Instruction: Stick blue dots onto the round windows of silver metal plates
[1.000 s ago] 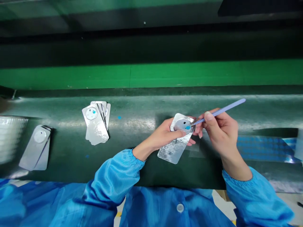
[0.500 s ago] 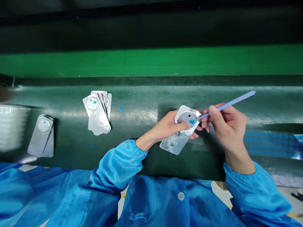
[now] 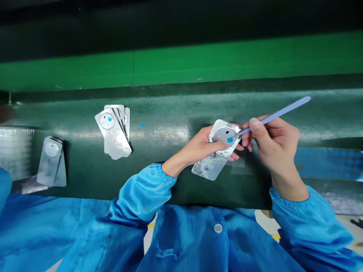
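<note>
Blue tweezers [image 3: 273, 120] pinched in our right hand [image 3: 276, 151] reach the disc [image 3: 221, 134] on the foil card [image 3: 211, 166], which our left hand [image 3: 195, 147] grips to steady it.

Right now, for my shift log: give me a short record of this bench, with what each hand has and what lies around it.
left hand: holds a silver foil card bearing a grey disc
right hand: grips pale blue tweezers, tip at a blue dot on the disc
things nearby: a fanned stack of foil cards; a smaller stack of foil cards; blue patterned film
surface: dark green bench
clothing: blue coat
</note>
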Demonstrator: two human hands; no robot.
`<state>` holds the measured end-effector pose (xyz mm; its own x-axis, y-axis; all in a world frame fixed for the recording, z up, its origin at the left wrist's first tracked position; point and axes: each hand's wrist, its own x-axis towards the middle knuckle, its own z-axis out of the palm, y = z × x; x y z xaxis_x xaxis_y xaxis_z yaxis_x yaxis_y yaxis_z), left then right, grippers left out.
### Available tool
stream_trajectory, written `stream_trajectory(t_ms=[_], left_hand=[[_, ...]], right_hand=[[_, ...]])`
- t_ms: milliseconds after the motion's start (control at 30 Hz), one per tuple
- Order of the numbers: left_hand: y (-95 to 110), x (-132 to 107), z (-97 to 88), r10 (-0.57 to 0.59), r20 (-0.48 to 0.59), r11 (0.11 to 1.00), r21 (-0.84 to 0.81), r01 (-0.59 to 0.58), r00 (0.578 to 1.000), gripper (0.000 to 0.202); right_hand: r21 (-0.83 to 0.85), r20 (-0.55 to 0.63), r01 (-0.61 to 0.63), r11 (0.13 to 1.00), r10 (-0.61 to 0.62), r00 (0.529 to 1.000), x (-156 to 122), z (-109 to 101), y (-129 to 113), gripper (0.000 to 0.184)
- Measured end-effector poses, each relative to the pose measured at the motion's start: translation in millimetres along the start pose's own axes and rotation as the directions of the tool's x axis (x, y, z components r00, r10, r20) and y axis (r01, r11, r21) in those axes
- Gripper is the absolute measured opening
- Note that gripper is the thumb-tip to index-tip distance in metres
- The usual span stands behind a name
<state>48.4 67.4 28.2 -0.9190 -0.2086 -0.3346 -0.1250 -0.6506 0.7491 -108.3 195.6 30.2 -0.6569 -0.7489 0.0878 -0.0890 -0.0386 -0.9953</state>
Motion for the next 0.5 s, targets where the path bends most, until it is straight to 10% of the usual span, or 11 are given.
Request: stream_trajectory(t_ms=[267,433,500], left_hand=[[-7.0,1.4,-0.2,0.073,-0.006,0.996,0.044,-0.072,0.997,0.059],[-10.8,0.8,5.2,0.102,-0.049,0.995,0.025,-0.101,0.994,0.065],[-13.0,1.2,7.6,0.127,-0.08,0.992,-0.005,-0.128,0.989,0.072]], right_hand=[[0.059,0.022,0.024,0.998,-0.026,0.999,-1.6,-0.1,5.5,0.033],[0.169,-0.259,0.381,0.909,-0.332,0.907,5.7,2.0,12.3,0.025],[0.129,-0.253,0.32,0.939,-0.281,0.926,3.7,3.2,16.0,0.018]])
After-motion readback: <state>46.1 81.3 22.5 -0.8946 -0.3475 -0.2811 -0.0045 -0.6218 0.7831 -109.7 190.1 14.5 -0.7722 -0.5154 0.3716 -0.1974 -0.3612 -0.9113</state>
